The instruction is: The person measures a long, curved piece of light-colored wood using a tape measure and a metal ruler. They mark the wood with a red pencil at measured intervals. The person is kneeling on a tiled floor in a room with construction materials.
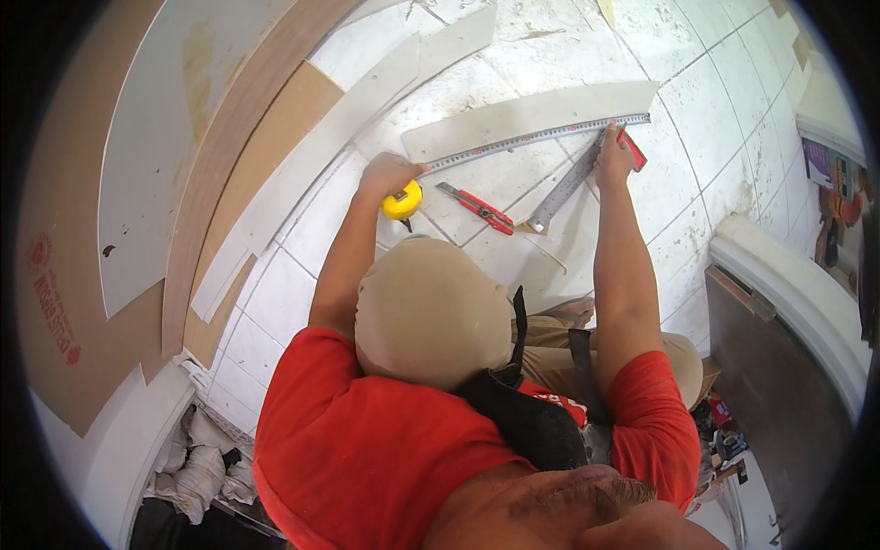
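Note:
My left hand is closed at the yellow tape measure, where the blade leaves the case. The drawn-out tape blade runs right along the near edge of a pale board strip on the floor. At the strip's right end my right hand is closed on a square with a metal blade and a red handle. Its fingertips are close to the tape's end; whether they pinch it, I cannot tell. A red utility knife lies on the tiles between my hands.
Long pale strips and brown and grey boards lie on the left. White tiles with dirt marks form the floor. A dark panel stands at right, beside a white curved edge. Crumpled sacks are at lower left.

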A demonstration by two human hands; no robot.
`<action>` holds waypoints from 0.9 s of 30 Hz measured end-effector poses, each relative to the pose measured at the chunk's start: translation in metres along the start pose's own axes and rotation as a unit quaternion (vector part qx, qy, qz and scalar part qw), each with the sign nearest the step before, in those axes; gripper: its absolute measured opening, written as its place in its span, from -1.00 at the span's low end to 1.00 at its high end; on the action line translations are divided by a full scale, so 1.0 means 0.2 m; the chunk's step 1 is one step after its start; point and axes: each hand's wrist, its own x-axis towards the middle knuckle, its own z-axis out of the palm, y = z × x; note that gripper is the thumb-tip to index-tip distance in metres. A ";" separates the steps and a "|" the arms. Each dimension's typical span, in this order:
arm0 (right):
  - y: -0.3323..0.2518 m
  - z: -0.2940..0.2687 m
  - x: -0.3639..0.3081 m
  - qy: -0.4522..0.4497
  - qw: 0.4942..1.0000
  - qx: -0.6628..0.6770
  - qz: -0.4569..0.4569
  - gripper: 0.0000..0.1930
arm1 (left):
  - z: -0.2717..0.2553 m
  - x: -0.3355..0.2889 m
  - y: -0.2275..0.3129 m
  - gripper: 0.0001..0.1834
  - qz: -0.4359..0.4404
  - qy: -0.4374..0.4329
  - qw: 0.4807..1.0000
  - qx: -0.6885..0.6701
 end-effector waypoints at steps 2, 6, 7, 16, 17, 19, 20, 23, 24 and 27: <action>0.00 0.01 0.01 -0.008 1.000 0.002 -0.005 -0.64 | -0.01 -0.02 0.02 -0.45 0.000 -0.006 1.000 -0.010; 0.06 -0.01 0.12 0.053 0.998 -0.002 -0.028 -0.63 | 0.01 0.05 -0.03 -0.45 0.015 -0.005 1.000 0.011; 0.08 -0.02 0.15 0.064 0.996 -0.005 -0.055 -0.62 | 0.01 0.04 -0.03 -0.44 0.013 -0.011 1.000 0.005; -0.19 0.25 -0.26 -0.124 0.975 -0.017 -0.184 -0.54 | -0.01 0.03 -0.05 -0.40 -0.006 -0.004 1.000 0.003; -0.19 0.26 -0.23 -0.194 0.972 -0.019 -0.130 -0.46 | 0.00 0.04 -0.06 -0.41 -0.009 -0.003 1.000 0.008; -0.22 0.31 -0.28 -0.321 0.945 0.041 -0.042 -0.45 | 0.02 0.07 -0.07 -0.41 -0.010 0.005 1.000 0.009; -0.23 0.34 -0.31 -0.382 0.922 0.071 0.003 -0.45 | 0.03 0.07 -0.08 -0.41 -0.009 0.012 1.000 0.006; -0.27 0.41 -0.51 -0.479 0.875 0.064 0.018 -0.45 | 0.03 0.08 -0.07 -0.42 -0.032 -0.010 0.999 0.018; -0.27 0.42 -0.54 -0.499 0.865 0.055 0.005 -0.46 | 0.02 0.08 -0.06 -0.42 -0.043 -0.024 0.998 0.025; -0.24 0.44 -0.57 -0.524 0.851 0.017 -0.012 -0.51 | 0.01 0.06 -0.05 -0.41 -0.040 -0.047 0.998 0.029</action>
